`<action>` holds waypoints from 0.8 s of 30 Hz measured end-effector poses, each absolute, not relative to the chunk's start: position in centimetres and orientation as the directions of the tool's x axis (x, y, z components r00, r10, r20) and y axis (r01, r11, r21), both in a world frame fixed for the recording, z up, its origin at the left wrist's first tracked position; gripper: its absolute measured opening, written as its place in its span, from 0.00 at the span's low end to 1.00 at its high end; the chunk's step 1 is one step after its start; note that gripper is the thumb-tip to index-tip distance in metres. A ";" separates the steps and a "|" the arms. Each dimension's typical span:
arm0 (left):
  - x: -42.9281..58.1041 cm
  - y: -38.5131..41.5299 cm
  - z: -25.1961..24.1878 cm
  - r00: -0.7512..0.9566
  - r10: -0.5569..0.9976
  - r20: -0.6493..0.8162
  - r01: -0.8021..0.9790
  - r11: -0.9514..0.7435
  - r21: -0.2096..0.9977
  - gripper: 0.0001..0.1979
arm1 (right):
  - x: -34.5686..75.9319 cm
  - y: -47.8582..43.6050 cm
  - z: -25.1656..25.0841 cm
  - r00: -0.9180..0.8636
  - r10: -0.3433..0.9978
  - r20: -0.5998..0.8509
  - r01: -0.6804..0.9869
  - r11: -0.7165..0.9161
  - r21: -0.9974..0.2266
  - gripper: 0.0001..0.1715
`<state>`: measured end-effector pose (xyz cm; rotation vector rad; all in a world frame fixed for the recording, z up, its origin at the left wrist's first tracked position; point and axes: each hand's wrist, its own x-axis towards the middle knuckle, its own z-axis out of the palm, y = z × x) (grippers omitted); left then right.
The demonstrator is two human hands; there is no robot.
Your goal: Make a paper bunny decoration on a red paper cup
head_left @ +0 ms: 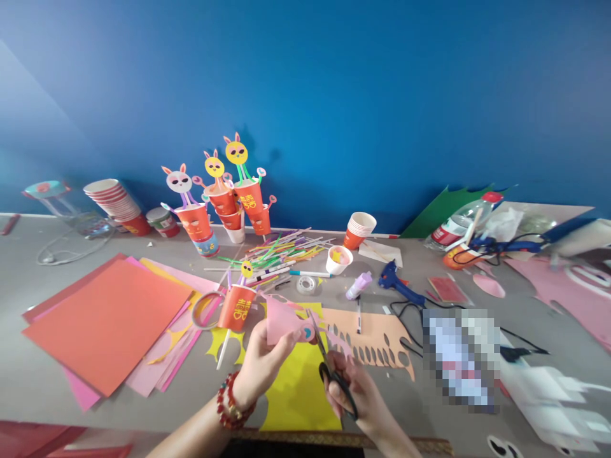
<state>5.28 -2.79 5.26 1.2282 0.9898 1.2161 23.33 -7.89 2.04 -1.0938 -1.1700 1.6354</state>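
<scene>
My left hand (267, 353) pinches a sheet of pink paper (279, 323), with a small blue shape on it near the thumb. In my right hand (356, 391) are black-handled scissors (323, 346), their blades at the right edge of the pink paper. A pink strip (338, 343) hangs on the right side of the blades. Below both hands lies yellow paper (300, 394). Just left of the pink paper, a red paper cup (237, 307) with a yellow paper face and a white straw sits tilted.
Stacked coloured sheets (109, 324) cover the left. Decorated cups (193, 222) stand near the wall, beside many loose straws (286, 251). To the right are a blue glue gun (401, 283) with its cable, a glue stick (359, 285), cut orange paper (377, 331) and a plastic bottle (461, 222).
</scene>
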 end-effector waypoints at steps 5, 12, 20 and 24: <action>5.2 -2.6 5.0 0.140 0.988 0.072 -0.120 -0.055 0.991 0.11 | 23.4 -8.1 2.0 -0.246 0.948 -0.199 -0.152 -0.241 -0.958 0.38; 5.0 -2.6 4.6 0.169 0.985 0.047 -0.119 -0.027 0.993 0.12 | 23.8 -8.3 1.3 -0.251 0.947 -0.202 -0.160 -0.246 -0.956 0.38; 4.8 -2.6 4.5 0.144 0.990 0.000 -0.088 0.013 0.996 0.13 | 24.3 -8.1 1.1 -0.299 0.927 -0.227 -0.112 -0.270 -0.956 0.38; 4.7 -2.6 4.6 0.182 0.983 -0.001 -0.101 0.020 0.995 0.13 | 24.4 -8.1 1.0 -0.289 0.927 -0.237 -0.096 -0.275 -0.957 0.36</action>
